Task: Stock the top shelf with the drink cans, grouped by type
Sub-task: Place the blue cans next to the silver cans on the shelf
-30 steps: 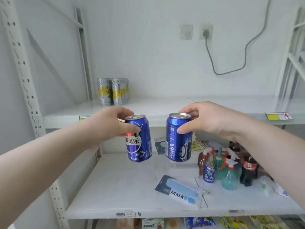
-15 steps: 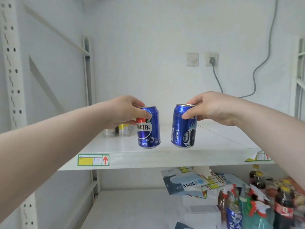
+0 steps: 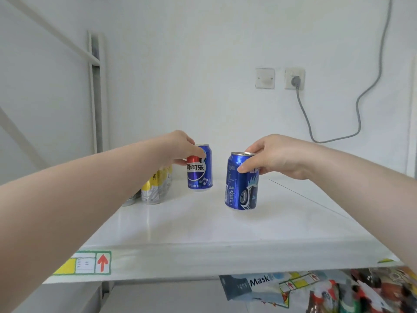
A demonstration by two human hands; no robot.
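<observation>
Blue logo can [image 3: 200, 175] upright at the white top shelf [image 3: 191, 227]; second blue can [image 3: 241, 190] at its 4 o'clock, slightly tilted; yellow-and-silver cans [image 3: 156, 187] standing at its 8 o'clock.

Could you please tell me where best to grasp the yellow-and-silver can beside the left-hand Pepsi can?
Wrap fingers round its side wall, coming from the front: the yellow-and-silver can stands upright, another can crowds its left, and the left hand holds a blue Pepsi can close on its right.

Two bare hands on bare arms.
The left hand [image 3: 178, 147] and right hand [image 3: 277, 157] are uncovered; behind each grip the left forearm [image 3: 90, 199] and right forearm [image 3: 361, 181] run bare and smooth back to the edge of view.
</observation>
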